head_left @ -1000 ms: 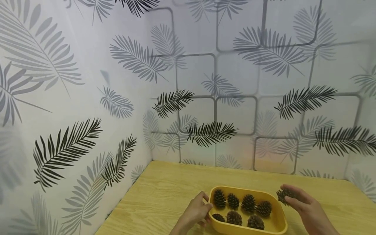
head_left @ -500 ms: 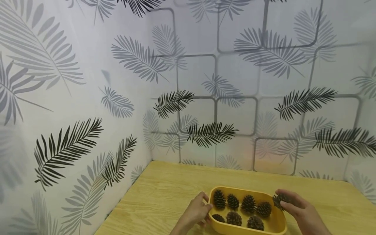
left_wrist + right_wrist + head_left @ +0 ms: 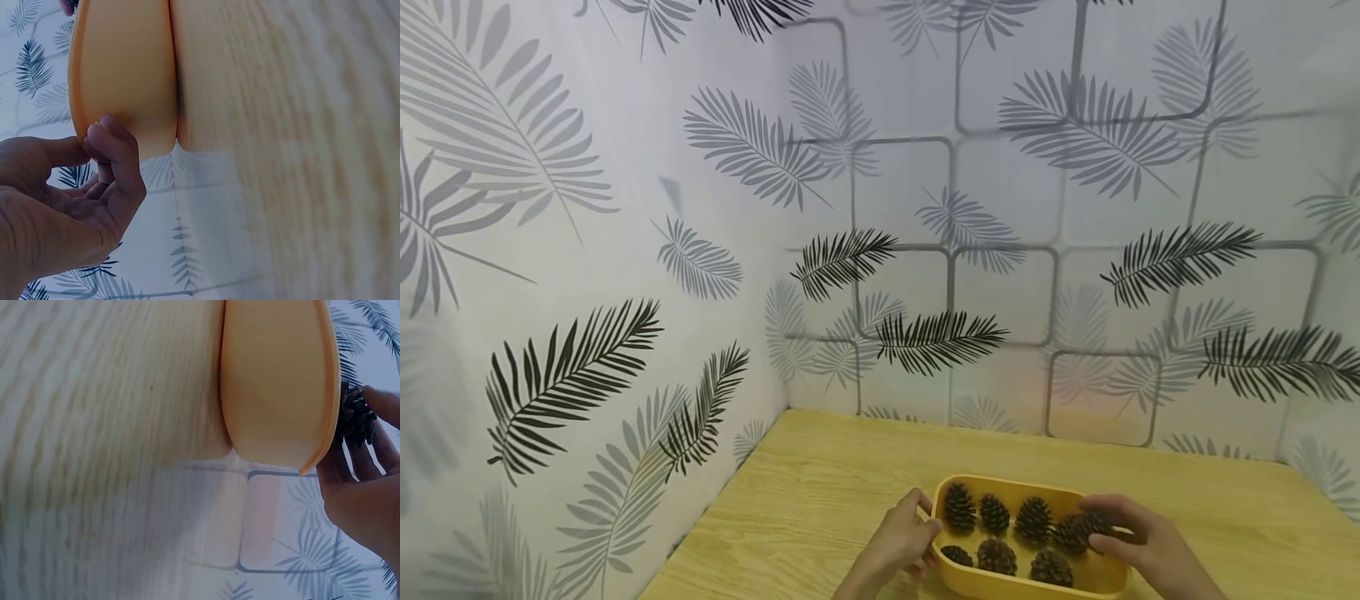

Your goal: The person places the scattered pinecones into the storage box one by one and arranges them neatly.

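Observation:
A yellow rectangular tub (image 3: 1022, 586) with rounded corners stands on the wooden table and holds several brown pine cones (image 3: 1033, 521) in two rough rows. My left hand (image 3: 898, 537) pinches the tub's left end at the rim, thumb on top; the left wrist view shows its fingers (image 3: 122, 153) curled against the outer wall. Over the tub's right end, my right hand (image 3: 1138, 537) holds a pine cone (image 3: 357, 415) between thumb and fingers. In the head view this cone is partly hidden by the hand and overlaps the rightmost cone of the back row; whether they touch, I cannot tell.
The light wooden table (image 3: 820, 483) runs back to a pale wall (image 3: 910, 183) printed with grey and black leaves. Another patterned wall (image 3: 587, 275) borders the table on the left.
My right hand has moved left with its pine cone, from beyond the tub's right rim to over the tub's right end. The left hand and the tub have stayed in place.

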{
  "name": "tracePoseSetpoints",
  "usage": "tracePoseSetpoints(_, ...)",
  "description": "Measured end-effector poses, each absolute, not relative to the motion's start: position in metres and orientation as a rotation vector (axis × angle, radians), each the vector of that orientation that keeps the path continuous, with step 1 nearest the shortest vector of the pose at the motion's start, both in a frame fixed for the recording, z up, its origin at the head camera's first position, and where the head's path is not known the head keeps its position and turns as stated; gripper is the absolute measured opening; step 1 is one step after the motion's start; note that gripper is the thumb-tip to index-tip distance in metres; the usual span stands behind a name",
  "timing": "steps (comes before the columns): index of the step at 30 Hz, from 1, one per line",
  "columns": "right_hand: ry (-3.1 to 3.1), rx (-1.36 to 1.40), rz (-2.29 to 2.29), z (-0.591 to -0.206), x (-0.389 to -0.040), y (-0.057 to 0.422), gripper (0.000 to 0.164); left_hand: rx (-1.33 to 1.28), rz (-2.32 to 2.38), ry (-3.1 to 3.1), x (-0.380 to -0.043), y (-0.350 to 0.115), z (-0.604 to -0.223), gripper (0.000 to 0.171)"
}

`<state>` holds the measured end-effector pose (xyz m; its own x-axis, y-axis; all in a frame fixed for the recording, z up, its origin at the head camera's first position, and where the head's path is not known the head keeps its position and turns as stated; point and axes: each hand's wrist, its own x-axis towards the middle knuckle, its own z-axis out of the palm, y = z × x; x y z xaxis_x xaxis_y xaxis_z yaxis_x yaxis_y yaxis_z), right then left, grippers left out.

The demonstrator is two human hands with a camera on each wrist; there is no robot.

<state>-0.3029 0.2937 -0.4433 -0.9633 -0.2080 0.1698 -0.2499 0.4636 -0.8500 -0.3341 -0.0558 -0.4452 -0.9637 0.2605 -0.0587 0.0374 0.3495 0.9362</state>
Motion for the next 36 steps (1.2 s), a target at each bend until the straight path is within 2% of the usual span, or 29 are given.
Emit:
tracePoseSetpoints(4,-2.703,0.53,1.415,-0.4405,-0.3021,0.2882,0.047,0.269,1.655,2.413,-0.3338,-0.0562,-0.4441,0.009)
tracePoseSetpoints(26,-2.718,0.64,1.237,-0.4418,-0.3026,0.2897,0.04,0.27,1.657,2.409,-0.3372,-0.0549,-0.4465,0.01)
tracePoseSetpoints(36,-2.77,0.614,1.299,-0.4411,-0.3035,0.2913,0.047,0.285,1.65,2.403,-0.338,-0.0552,-0.4463,0.01)
